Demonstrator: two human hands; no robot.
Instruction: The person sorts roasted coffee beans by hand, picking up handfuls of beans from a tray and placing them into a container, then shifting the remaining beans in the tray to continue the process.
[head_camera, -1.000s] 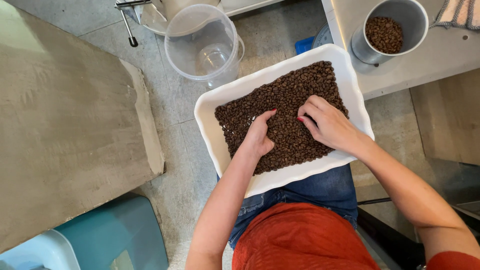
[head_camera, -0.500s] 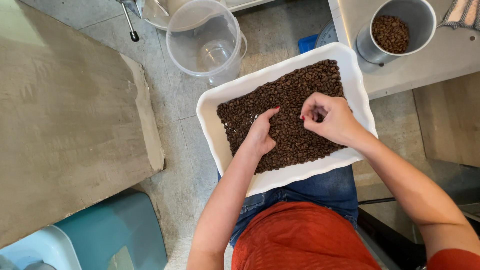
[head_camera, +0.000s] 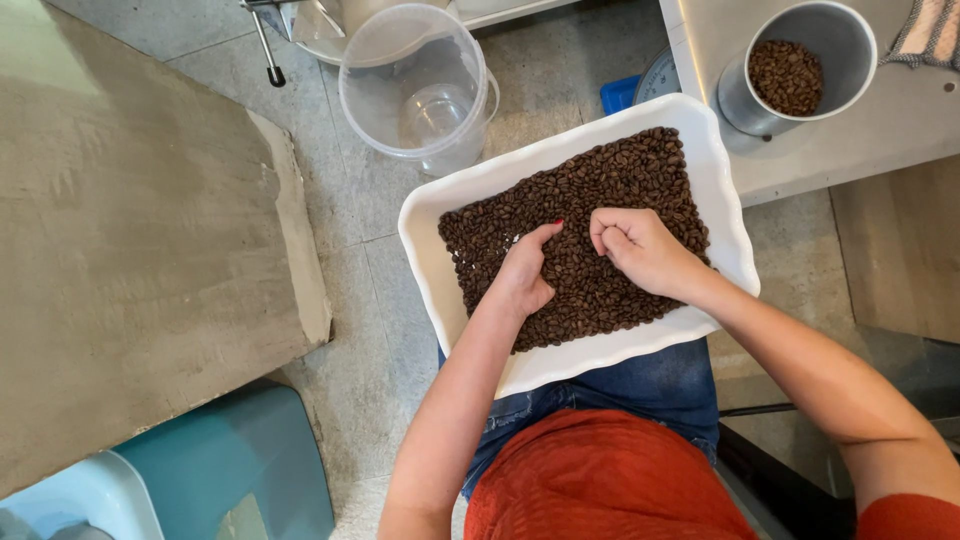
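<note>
A white rectangular tray (head_camera: 428, 255) rests on my lap, its middle covered with dark roasted coffee beans (head_camera: 625, 175). My left hand (head_camera: 522, 278) lies in the beans at the tray's left side, fingers stretched forward and touching them. Just to its right, my right hand (head_camera: 642, 248) sits on the beans with its fingers curled into a loose fist, pinching at beans. The two hands are a few centimetres apart. I wear blue jeans and an orange top.
A grey metal cup (head_camera: 742, 100) holding more beans stands on a pale counter (head_camera: 880, 135) at the upper right, beside a striped cloth (head_camera: 932, 28). A clear plastic bucket (head_camera: 415, 85) stands on the floor beyond the tray. A concrete slab (head_camera: 140, 250) and a teal stool (head_camera: 225, 465) lie left.
My right hand has gone from lying flat on the beans to a curled fist. My left hand has stayed in the beans, shifting slightly.
</note>
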